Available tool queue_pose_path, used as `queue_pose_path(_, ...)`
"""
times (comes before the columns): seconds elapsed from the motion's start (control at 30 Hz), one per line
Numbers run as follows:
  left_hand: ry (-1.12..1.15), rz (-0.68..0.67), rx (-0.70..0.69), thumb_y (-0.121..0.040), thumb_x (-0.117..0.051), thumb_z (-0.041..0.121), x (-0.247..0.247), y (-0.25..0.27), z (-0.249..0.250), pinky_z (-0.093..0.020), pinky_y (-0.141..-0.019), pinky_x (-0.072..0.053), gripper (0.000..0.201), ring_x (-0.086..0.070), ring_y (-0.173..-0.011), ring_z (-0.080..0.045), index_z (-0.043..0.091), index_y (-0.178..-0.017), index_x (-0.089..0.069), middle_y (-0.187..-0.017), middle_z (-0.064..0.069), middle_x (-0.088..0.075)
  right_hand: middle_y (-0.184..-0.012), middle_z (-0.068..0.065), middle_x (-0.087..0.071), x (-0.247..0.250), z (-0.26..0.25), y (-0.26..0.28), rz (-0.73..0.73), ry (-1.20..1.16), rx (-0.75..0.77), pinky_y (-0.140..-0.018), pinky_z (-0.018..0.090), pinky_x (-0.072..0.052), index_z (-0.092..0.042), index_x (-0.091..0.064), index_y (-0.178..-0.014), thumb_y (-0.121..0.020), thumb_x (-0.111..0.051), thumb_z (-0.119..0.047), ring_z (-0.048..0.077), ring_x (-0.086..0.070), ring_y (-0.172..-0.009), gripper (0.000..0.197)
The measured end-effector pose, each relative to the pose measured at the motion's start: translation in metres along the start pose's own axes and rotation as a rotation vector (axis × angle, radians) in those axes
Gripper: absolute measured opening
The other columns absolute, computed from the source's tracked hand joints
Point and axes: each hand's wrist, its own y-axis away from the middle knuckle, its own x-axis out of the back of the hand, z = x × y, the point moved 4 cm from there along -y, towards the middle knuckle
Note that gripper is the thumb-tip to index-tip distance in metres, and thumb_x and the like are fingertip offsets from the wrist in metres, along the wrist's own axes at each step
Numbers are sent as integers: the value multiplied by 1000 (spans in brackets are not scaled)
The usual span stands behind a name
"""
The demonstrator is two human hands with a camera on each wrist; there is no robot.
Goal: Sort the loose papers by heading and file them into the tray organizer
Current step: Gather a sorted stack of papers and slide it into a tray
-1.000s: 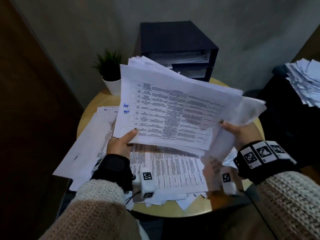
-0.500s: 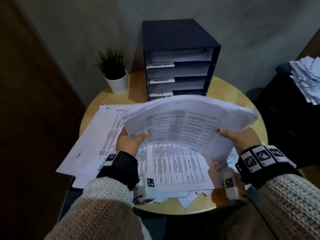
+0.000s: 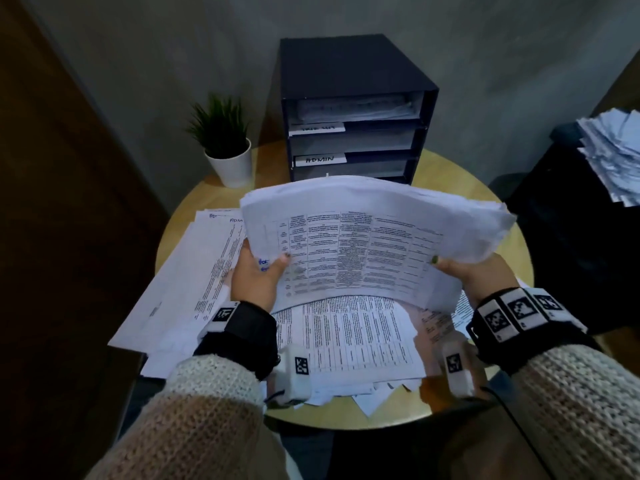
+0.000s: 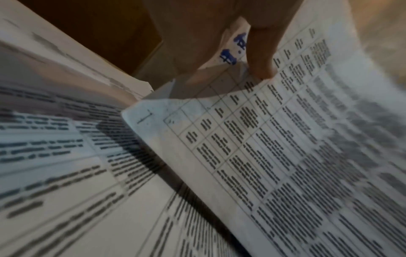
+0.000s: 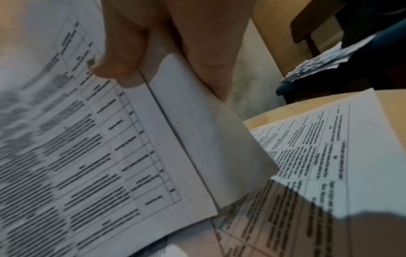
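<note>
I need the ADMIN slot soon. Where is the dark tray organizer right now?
In the head view the dark tray organizer stands at the round wooden table's far edge, against the wall, right of the small potted plant, behind the held paper stack.

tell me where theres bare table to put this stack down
Bare table shows between the plant and the organizer, and along the right rim past the organizer. The near edge has a thin strip. The middle and left are crowded with loose papers.

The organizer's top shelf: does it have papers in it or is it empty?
Not empty: papers lie in the tray organizer's top shelf.
</note>
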Motion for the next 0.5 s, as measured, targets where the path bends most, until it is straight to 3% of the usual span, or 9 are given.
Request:
queue_pose_path(0.07,45,22,-21,-83,-66,9,4,-2,4,-38,-93,-49,42,-59,-109,-20,28,-118,-52,-114,5,-64,-102,15,-67,2,-4,-2,17,-49,24,-91,46,-51,-20,-63,-80,-62,-83,-18,23,-62,-93,27)
queue_pose_path(0.1,63,16,-16,-82,-67,9,6,-4,2,-40,-94,-48,43,-60,-109,-20,30,-117,-53,-114,5,-65,-100,12,-67,2,-6,0,3,-62,30,-92,47,-50,-23,-62,-79,-59,-85,-23,22,-62,-92,31)
queue_pose_path(0.17,68,-30,30,-78,-71,9,8,-7,-6,-44,-93,-50,47,-62,-108,-23,27,-118,-54,-115,2,-66,-95,4,-69,1,-3,1,-24,-47,15,-89,44,-52,-24,-64,-78,-32,-88,-53,22,-64,-90,61)
queue_pose_path(0.2,50,-66,70,-78,-71,7,7,-6,-12,-43,-92,-51,47,-63,-107,-24,22,-120,-55,-116,-1,-67,-93,3,-70,2,1,-1,-37,-44,5,-89,43,-52,-22,-65,-79,-19,-85,-62,23,-66,-89,75)
queue_pose_path(0.23,23,-97,109,-80,-70,5,4,-5,-17,-41,-91,-52,45,-64,-105,-24,16,-121,-56,-115,-3,-67,-93,4,-70,2,3,-2,-48,-61,3,-90,45,-52,-20,-67,-79,-18,-86,-61,25,-66,-91,76)
queue_pose_path(0.33,-22,-126,147,-82,-68,2,0,-2,-26,-38,-93,-49,35,-63,-104,-25,8,-116,-60,-112,-9,-67,-90,9,-68,1,-6,-1,-62,-60,28,-93,52,-50,-15,-67,-83,-51,-87,-29,26,-65,-90,40)
queue_pose_path(0.37,-35,-118,136,-83,-68,2,0,-1,-27,-36,-94,-48,34,-62,-104,-24,8,-115,-59,-113,-9,-66,-88,8,-69,1,-8,-3,-50,-73,39,-92,51,-50,-15,-67,-83,-51,-86,-29,26,-64,-88,40)
queue_pose_path(0.47,-65,-106,91,-83,-67,1,3,0,-21,-27,-87,-44,29,-60,-98,-18,13,-109,-59,-110,-7,-65,-71,-4,-73,4,-17,-9,-20,-145,83,-81,40,-53,-14,-70,-70,-15,-86,-58,25,-66,-80,73)
queue_pose_path(0.5,-63,-104,88,-83,-67,1,4,1,-19,-26,-85,-44,30,-60,-96,-18,11,-110,-60,-108,-7,-66,-68,-7,-73,6,-21,-11,-3,-172,106,-78,37,-53,-15,-72,-68,-11,-86,-60,23,-66,-77,74)
